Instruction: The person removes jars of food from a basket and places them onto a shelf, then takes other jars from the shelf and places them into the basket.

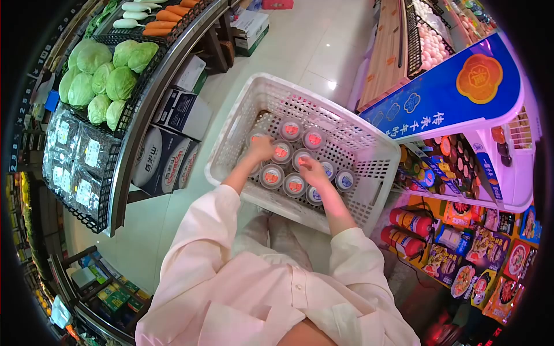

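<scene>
A large white perforated plastic basket (369, 148) stands before me. On its bottom are several round, clear lidded tubs, some with orange-red labels, such as this tub (271, 176), and others with blue-violet labels, like one tub (344, 180) at the right. My left hand (261, 149) reaches in at the left, fingers closed at the edge of a lidded tub (255, 135). Near the middle, my right hand (312, 172) has its fingers pinched at the lid of another orange-labelled tub (300, 159). Both hands partly cover the tubs beneath them.
To the left, a shelf holds cabbages (95, 78), carrots (164, 22) and bagged dark goods (81, 161). Cardboard boxes (167, 155) sit under it. At right are a blue-sided display stand (427, 92), fire extinguishers (404, 239) and packaged foods (490, 248). Tiled floor (311, 52) lies beyond the basket.
</scene>
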The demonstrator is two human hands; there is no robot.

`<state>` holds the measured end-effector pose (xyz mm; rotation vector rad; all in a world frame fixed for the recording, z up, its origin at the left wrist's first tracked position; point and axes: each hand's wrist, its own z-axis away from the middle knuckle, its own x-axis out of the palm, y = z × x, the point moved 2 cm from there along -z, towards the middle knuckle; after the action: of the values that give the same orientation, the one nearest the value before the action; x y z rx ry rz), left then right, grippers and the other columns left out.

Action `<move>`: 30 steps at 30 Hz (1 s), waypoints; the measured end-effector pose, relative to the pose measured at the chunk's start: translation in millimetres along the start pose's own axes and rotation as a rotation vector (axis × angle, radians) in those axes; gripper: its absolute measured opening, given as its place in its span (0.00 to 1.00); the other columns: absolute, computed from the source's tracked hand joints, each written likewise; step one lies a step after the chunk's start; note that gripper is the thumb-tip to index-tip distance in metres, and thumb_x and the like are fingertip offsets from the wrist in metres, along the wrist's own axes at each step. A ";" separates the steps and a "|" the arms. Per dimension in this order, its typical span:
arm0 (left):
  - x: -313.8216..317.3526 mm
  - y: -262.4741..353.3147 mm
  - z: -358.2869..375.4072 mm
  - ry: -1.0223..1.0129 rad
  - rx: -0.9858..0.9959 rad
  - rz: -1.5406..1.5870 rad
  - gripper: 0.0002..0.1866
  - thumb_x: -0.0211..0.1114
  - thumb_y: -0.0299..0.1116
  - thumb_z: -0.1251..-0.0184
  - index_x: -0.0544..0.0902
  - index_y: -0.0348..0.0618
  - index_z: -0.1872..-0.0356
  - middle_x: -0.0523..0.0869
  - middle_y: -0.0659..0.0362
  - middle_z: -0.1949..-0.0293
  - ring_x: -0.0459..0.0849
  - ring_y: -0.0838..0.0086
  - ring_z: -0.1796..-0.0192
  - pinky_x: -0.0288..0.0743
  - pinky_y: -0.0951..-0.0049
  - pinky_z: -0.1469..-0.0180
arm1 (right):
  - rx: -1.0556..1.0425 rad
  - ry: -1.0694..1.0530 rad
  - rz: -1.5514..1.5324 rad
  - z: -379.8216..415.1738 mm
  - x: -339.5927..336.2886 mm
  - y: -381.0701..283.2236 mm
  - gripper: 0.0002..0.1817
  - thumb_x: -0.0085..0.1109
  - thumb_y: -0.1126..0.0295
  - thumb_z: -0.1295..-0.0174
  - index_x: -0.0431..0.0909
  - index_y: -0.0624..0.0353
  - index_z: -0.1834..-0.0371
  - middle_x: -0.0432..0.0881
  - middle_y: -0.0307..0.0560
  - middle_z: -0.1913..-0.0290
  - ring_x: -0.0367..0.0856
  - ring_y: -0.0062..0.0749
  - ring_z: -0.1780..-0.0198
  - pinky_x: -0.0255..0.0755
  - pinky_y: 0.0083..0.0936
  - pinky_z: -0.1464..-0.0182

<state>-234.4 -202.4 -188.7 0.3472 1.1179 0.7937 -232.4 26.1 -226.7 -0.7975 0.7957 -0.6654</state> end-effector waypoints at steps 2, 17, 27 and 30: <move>-2.1 -21.1 -18.3 0.044 -0.144 -0.080 0.21 0.61 0.37 0.44 0.82 0.39 0.50 0.82 0.43 0.49 0.81 0.54 0.45 0.74 0.59 0.42 | 0.026 -0.052 0.053 -3.8 6.7 -3.0 0.26 0.58 0.68 0.41 0.72 0.61 0.38 0.83 0.54 0.52 0.81 0.37 0.52 0.73 0.31 0.48; 43.7 -111.9 -79.9 0.146 -0.548 -0.029 0.19 0.65 0.34 0.45 0.83 0.30 0.57 0.82 0.38 0.51 0.81 0.50 0.46 0.74 0.57 0.44 | 0.120 -0.193 -0.158 -17.3 24.3 -10.9 0.24 0.55 0.71 0.40 0.73 0.63 0.39 0.85 0.50 0.58 0.82 0.29 0.56 0.74 0.26 0.52; 51.1 -120.4 -86.5 0.184 -0.543 -0.200 0.20 0.64 0.31 0.43 0.76 0.30 0.50 0.83 0.40 0.52 0.82 0.51 0.46 0.77 0.58 0.46 | 0.097 -0.174 -0.132 -13.5 21.9 -9.7 0.23 0.55 0.70 0.39 0.73 0.61 0.40 0.83 0.53 0.53 0.82 0.35 0.52 0.74 0.29 0.47; 54.6 -123.1 -87.1 0.175 -0.493 -0.220 0.16 0.61 0.30 0.41 0.82 0.33 0.54 0.84 0.41 0.52 0.82 0.51 0.46 0.77 0.57 0.46 | 0.115 -0.160 -0.125 -10.3 20.8 -9.4 0.22 0.56 0.70 0.39 0.74 0.59 0.40 0.83 0.53 0.52 0.82 0.35 0.51 0.74 0.30 0.47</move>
<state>-253.1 -258.8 -337.6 -0.2588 1.0597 0.8826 -231.7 1.5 -231.1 -0.7888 0.5611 -0.7419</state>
